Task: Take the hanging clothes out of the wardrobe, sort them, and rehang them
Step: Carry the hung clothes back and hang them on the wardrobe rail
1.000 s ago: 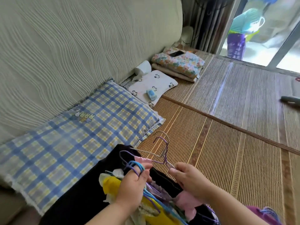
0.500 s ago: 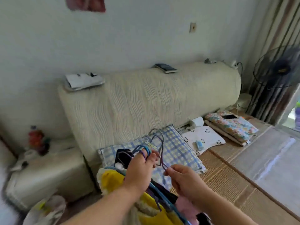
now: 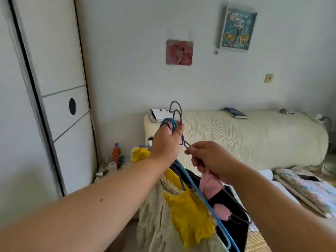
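My left hand [image 3: 166,142] is raised in front of me, fingers hooked through a bunch of blue, purple and grey hanger hooks [image 3: 175,117]. From them hang a yellow garment [image 3: 189,213], a pale floral one [image 3: 156,215] and a black and pink one [image 3: 225,206]. My right hand [image 3: 209,160] pinches the wire neck of a grey hanger just below the hooks, beside my left hand. The white wardrobe [image 3: 60,99] stands at the left with its sliding door shut.
A cream-covered headboard roll [image 3: 254,139] runs along the wall behind the clothes, with a phone and papers on top. Bottles [image 3: 116,153] sit on a low stand by the wardrobe. Folded floral bedding [image 3: 307,186] lies at the right.
Both hands have lifted the bunch of hangers and clothes up off the bed. My view has swung up and left, from the bed mat and pillows to the wall and wardrobe.
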Motion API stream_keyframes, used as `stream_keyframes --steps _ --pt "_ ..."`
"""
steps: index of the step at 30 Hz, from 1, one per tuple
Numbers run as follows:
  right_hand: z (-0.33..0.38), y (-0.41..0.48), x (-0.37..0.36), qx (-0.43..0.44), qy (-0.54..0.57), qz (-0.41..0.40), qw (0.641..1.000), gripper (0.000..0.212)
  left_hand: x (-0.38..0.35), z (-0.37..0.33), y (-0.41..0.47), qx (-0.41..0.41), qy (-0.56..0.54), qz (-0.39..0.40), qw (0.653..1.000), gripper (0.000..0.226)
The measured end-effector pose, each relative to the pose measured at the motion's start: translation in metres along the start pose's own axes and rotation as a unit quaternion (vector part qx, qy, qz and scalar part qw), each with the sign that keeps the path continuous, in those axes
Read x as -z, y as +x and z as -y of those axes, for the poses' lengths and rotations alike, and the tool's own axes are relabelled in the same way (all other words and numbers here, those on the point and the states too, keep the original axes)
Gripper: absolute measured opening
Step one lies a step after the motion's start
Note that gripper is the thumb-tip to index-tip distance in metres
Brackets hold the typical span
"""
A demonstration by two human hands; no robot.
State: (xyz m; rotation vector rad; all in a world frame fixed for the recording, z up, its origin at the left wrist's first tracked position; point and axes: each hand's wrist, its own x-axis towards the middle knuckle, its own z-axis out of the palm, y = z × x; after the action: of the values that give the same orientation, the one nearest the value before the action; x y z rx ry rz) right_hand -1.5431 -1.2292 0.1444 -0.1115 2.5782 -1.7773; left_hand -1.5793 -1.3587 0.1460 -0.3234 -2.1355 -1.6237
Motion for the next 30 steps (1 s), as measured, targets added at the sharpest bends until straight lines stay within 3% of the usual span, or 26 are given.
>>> stream_keyframes --steps 4,15,20,30 --pt "0.042 -0.027 -0.029 0.012 -0.028 0.012 0.999 0.019 0.046 -0.026 -0.009 -0.011 0.010 -0.045 0.999 0.030" --pt "0.081 -0.065 -0.055 0.009 -0.064 -0.054 0.996 0.020 0.148 -0.056 -0.042 0.018 -0.102 -0.122 0.987 0.020" --pt "0.105 -0.083 -0.075 0.062 -0.081 0.012 0.995 0.023 0.161 -0.079 -0.053 0.014 -0.094 -0.129 0.987 0.012" --pt "0.132 -0.145 -0.078 0.161 -0.088 0.129 0.974 0.029 0.168 -0.149 -0.102 -0.013 0.030 -0.259 0.965 0.022"
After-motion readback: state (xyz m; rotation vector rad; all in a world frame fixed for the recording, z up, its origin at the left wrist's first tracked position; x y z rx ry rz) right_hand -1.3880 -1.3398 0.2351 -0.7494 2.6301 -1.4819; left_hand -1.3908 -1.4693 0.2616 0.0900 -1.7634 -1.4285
